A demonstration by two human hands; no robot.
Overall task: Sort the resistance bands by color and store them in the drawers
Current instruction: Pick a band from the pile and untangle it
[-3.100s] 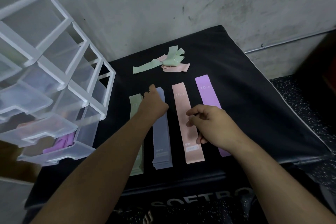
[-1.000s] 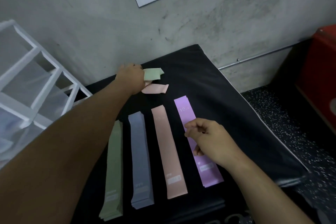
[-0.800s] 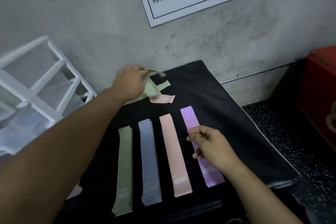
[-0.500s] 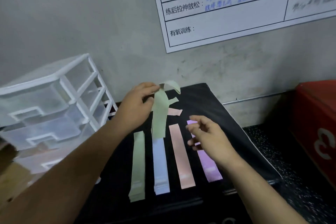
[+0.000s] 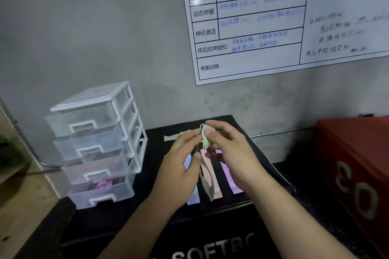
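the right hand (image 5: 230,153) pinches the top of a pale green resistance band (image 5: 205,142), thumb pressed on its folded upper end and the fingers curled behind it. the left hand (image 5: 181,166) grips the same band just beside and a little lower, forefinger and thumb closed toward it. the band is held up in the air between the two hands, and its loose loop hangs down in front of the rows below.

under the hands, on a black padded box (image 5: 210,237) with pale lettering on its front, flat bands lie side by side: a blue-grey band (image 5: 193,196), a pink band (image 5: 218,192) and a purple band (image 5: 228,176), each partly hidden by the hands. another green band (image 5: 171,138) lies at the back of the box, near the wall.

to the left stands a clear plastic drawer unit (image 5: 94,143) with a white frame and four drawers, all pushed in; purple bands (image 5: 103,184) show through the lowest one. a red box (image 5: 357,164) sits to the right, and a white chart (image 5: 273,17) with a printed grid and handwriting hangs on the grey wall.
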